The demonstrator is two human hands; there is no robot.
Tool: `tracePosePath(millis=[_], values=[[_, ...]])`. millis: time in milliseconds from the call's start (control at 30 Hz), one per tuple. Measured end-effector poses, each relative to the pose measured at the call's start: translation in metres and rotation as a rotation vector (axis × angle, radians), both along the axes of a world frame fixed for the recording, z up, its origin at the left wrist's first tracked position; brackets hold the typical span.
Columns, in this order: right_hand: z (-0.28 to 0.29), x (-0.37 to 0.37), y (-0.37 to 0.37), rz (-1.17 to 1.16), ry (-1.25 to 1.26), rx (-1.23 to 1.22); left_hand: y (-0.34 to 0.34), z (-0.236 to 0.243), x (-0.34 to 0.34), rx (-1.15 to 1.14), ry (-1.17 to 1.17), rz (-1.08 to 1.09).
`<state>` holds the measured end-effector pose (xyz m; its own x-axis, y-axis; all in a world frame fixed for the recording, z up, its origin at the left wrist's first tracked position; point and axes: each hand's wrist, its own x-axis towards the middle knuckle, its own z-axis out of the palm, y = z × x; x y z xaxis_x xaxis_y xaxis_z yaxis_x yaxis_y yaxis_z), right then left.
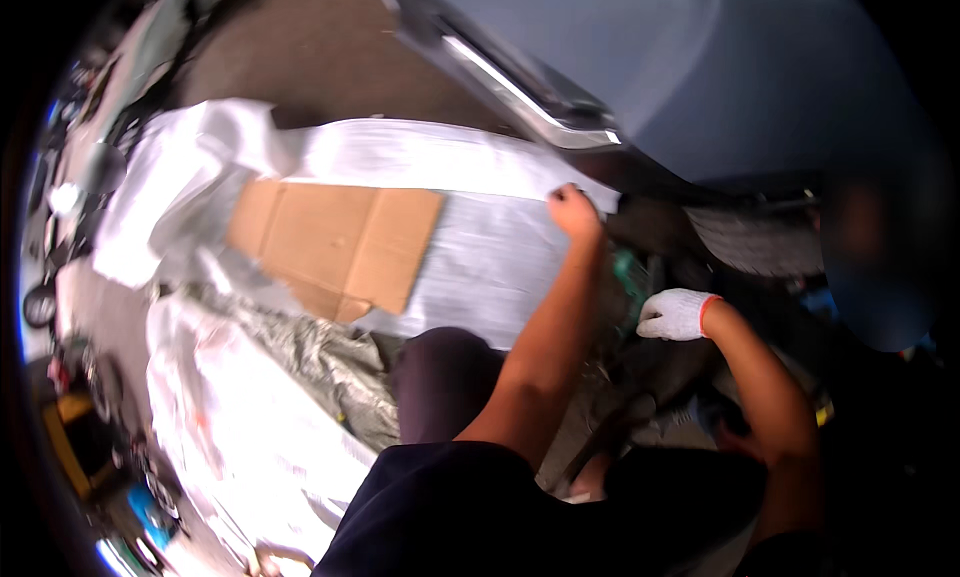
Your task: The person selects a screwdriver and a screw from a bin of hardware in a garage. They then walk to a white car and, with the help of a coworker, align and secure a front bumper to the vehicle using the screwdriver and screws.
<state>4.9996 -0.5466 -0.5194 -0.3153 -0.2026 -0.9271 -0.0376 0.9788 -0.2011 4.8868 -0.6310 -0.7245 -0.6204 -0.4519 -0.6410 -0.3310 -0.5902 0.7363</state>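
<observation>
The sheet [390,157] is white; the cardboard [335,242] is brown; the car body [710,87] is blue-grey; the glove [676,315] is white, edged orange-red.

White sheet [400,155]: I saw it thin and glossy, spread on the brown ground [290,57].
Upper edge: a long bright strip, apparently doubled over, ran fairly straight toward the right.
Right end: gripped near the upper corner, where blur softened my view.
Left end: rumpled into loose, raised folds.
Middle: silvery grey and mostly flat, with faint streaks; I could not tell creases from blur there.
</observation>
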Motion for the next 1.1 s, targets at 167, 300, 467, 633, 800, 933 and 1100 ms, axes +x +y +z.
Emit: tracePosePath(millis=[167,300,467,633,800,933,1100], values=[[-0.089,0.003,-0.047,0.055,0.259,-0.129,-0.045,0.015,0.017,-0.455,-0.118,-0.565],[-0.115,0.047,-0.066,-0.262,0.573,-0.268,-0.092,0.045,0.031,-0.670,-0.208,-1.335],[-0.004,0.146,-0.051,-0.861,0.651,-0.390,-0.216,0.114,0.087,-0.999,-0.154,-1.448],[0.154,0.195,-0.115,-1.005,0.431,-0.196,-0.489,0.191,0.272,-0.172,-0.497,-0.225],[0.220,0.251,-0.159,-0.811,0.506,-0.192,-0.648,0.308,0.453,-0.253,-0.874,-0.524],[0.261,0.240,-0.199,-0.750,0.263,-0.052,-0.742,0.402,0.404,-0.291,-0.923,-0.478],[0.190,0.382,-0.147,-1.546,-0.056,0.064,-0.794,0.408,0.222,-0.308,-0.709,-0.651]])
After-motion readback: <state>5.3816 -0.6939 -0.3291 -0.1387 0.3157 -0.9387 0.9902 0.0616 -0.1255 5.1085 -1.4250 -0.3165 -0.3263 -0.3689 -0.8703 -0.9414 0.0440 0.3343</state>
